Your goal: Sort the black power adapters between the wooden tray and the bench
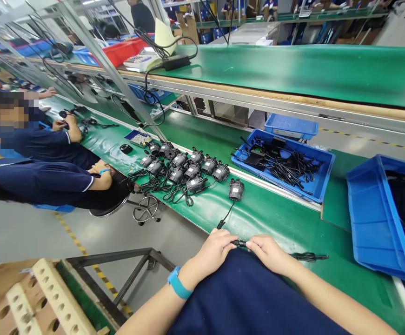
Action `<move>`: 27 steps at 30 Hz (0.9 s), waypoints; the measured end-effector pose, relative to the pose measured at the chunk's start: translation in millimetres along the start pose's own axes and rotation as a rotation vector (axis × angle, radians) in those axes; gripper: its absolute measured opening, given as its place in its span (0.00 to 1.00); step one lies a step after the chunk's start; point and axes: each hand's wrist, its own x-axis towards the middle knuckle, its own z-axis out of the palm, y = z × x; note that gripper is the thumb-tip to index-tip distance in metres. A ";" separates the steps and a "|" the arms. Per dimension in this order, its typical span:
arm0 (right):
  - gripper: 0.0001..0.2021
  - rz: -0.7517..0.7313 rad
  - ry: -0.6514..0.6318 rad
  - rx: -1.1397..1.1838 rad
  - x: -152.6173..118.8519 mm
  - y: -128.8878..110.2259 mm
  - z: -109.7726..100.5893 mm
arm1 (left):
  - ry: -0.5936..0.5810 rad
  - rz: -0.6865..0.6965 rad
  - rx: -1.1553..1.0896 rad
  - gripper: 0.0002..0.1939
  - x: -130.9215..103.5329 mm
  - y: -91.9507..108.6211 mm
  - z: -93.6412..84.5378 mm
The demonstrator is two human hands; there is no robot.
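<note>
Left hand (pixel 216 249) and right hand (pixel 268 251), both pinched shut, meet on the small black plug connector (pixel 239 243) at the green belt's (pixel 275 218) near edge. Its thin black cable (pixel 227 215), probably light and floppy, runs up to the small black cylindrical pump (pixel 236 189); best gripped at the rigid plug.

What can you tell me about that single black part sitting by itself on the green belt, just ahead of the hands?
The lone pump is a small black, plastic-looking block with a rounded body, resting on the green belt apart from the cluster of similar units. A thin black cable runs from it toward the person, ending at a connector pinched between the left hand and the right hand.
</note>
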 end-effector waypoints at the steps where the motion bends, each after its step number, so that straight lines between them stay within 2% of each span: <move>1: 0.27 0.025 -0.008 -0.005 0.6 -0.1 -0.4 | -0.007 0.019 0.033 0.15 0.8 -0.4 0.9; 5: 0.28 0.103 -0.050 -0.001 2.5 4.1 -1.0 | -0.022 0.075 0.193 0.16 5.2 2.3 0.7; 8: 0.28 0.093 -0.070 -0.012 1.7 11.2 1.5 | -0.080 0.079 0.226 0.14 9.5 6.9 -4.2; 12: 0.30 0.033 -0.003 -0.112 -0.4 24.7 10.3 | -0.176 0.101 0.158 0.09 14.0 8.8 -8.8; 17: 0.34 0.026 0.098 -0.121 -5.1 34.2 18.0 | -0.178 0.094 0.199 0.07 18.3 4.9 -0.8; 19: 0.34 0.073 0.071 -0.082 -7.6 33.8 14.6 | -0.186 0.122 0.187 0.07 19.7 2.6 3.9; 23: 0.33 0.118 -0.085 -0.010 -9.1 29.0 2.2 | -0.221 0.192 0.059 0.08 19.3 -0.8 10.1; 27: 0.35 0.159 -0.087 -0.007 -5.3 24.4 0.2 | -0.183 0.168 0.074 0.09 17.1 -1.4 13.5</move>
